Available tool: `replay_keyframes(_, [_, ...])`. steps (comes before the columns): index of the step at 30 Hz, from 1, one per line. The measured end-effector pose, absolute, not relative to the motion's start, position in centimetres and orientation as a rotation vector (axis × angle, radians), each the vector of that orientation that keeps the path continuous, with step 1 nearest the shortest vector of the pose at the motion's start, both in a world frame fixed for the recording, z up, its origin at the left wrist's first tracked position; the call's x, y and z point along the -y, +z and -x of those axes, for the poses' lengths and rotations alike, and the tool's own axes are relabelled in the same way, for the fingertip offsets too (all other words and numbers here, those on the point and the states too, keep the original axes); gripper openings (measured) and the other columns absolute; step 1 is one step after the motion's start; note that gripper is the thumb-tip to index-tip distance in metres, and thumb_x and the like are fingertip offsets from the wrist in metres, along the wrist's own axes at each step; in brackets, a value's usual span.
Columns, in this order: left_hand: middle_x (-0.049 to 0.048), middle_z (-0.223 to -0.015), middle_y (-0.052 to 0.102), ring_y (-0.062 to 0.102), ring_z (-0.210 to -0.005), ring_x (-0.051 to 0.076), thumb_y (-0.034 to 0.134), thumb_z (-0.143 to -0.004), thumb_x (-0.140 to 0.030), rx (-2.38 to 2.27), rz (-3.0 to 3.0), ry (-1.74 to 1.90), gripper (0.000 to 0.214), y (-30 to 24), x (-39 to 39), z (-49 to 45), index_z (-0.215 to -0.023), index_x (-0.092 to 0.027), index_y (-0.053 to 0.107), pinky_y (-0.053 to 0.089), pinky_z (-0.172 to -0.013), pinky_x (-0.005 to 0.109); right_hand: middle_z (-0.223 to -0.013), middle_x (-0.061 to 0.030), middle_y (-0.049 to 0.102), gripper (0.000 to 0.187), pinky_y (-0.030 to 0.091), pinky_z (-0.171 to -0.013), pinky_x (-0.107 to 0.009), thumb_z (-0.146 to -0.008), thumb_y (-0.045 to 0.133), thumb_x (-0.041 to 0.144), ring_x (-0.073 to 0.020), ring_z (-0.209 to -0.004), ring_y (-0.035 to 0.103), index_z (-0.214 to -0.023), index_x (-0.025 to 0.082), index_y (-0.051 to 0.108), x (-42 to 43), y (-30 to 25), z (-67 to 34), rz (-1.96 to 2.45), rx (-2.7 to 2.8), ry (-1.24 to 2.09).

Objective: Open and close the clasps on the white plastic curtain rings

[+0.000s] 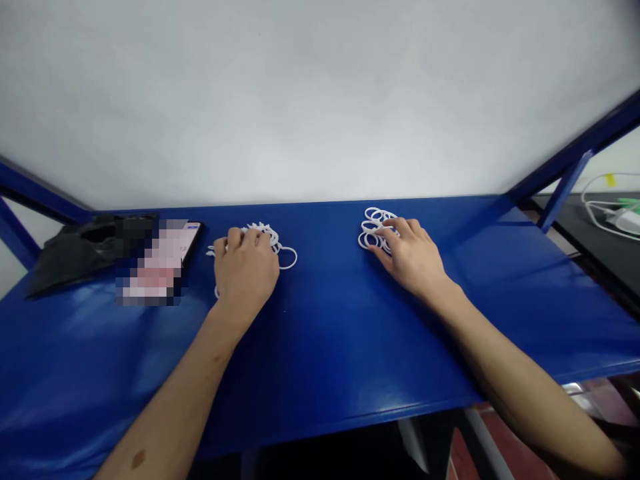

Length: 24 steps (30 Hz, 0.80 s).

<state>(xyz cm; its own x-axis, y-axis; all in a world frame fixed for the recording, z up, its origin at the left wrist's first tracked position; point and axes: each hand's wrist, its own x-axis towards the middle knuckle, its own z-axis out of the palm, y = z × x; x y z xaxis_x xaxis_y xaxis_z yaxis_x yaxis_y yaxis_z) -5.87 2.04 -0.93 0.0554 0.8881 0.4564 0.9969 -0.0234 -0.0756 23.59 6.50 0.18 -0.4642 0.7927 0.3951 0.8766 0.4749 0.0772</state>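
My left hand (247,263) is curled palm down over a bunch of white plastic loops with pointed ends (270,233). One round loop (289,258) sticks out to the right of the fingers, and most of the bunch is hidden under the palm. Further right, several white rings (371,225) lie overlapping in a small group on the blue tabletop. My right hand (413,250) rests at their right edge, thumb and index fingertip apart and touching the rings. Its other fingers cover part of the group.
Left of the loops lies a phone (187,243), partly blurred out, beside a black plastic bag (65,260). The blue table (325,347) meets a pale wall at the back, with blue frame bars (567,190) at the sides. A white cable (593,200) lies on a dark surface at far right.
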Motion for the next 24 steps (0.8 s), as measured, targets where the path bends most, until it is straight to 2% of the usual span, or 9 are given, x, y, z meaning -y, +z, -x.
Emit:
replay_keyframes(5, [0.0142, -0.112, 0.072, 0.057, -0.105, 0.035, 0.049, -0.097, -0.026, 1.749, 2.020, -0.696, 0.028, -0.5, -1.9, 4.7, -0.106, -0.014, 0.073, 0.045, -0.088, 0.052, -0.127, -0.0163, 0.064, 0.028, 0.050, -0.091, -0.048, -0.096, 0.063, 0.035, -0.0337, -0.115, 0.052, -0.113, 0.015, 0.071, -7.2, -0.3, -24.2, 1.392, 2.505, -0.321])
replay_keyframes(11, [0.0061, -0.108, 0.075, 0.062, -0.109, 0.024, 0.053, -0.099, -0.021, 1.243, 2.628, -0.810, 0.021, -1.8, -0.6, 1.2, -0.106, -0.018, 0.073, 0.051, -0.097, 0.041, -0.127, -0.0184, 0.061, 0.022, 0.051, -0.090, -0.049, -0.099, 0.053, 0.023, -0.0320, -0.114, 0.051, -0.100, 0.014, 0.074, -7.3, -1.1, -23.6, 1.261, 2.518, -0.330])
replay_keyframes(16, [0.0074, -0.109, 0.074, 0.062, -0.107, 0.023, 0.054, -0.099, -0.020, 1.209, 2.747, -0.772, 0.020, -2.6, -0.1, 0.3, -0.108, -0.016, 0.071, 0.053, -0.092, 0.040, -0.119, -0.0187, 0.061, 0.024, 0.051, -0.086, -0.046, -0.101, 0.049, 0.021, -0.0289, -0.103, 0.053, -0.098, 0.012, 0.071, -6.6, -1.1, -22.5, 1.160, 2.542, -0.320])
replay_keyframes(19, [0.0063, -0.106, 0.074, 0.062, -0.103, 0.022, 0.053, -0.099, -0.021, 1.249, 2.751, -0.768, 0.018, -2.5, -0.3, 0.5, -0.107, -0.017, 0.070, 0.052, -0.089, 0.040, -0.104, -0.0149, 0.064, 0.027, 0.048, -0.079, -0.040, -0.104, 0.044, 0.022, -0.0244, -0.089, 0.053, -0.095, 0.012, 0.067, -5.8, -1.1, -21.5, 1.063, 2.638, -0.266])
replay_keyframes(24, [0.0058, -0.095, 0.072, 0.062, -0.094, 0.022, 0.052, -0.099, -0.019, 1.284, 2.705, -0.773, 0.017, -2.1, -0.3, 0.3, -0.093, -0.016, 0.067, 0.051, -0.084, 0.039, -0.092, -0.0088, 0.064, 0.026, 0.041, -0.071, -0.033, -0.106, 0.042, 0.024, -0.0203, -0.079, 0.053, -0.096, 0.013, 0.063, -4.5, -1.0, -20.5, 0.870, 2.774, -0.196])
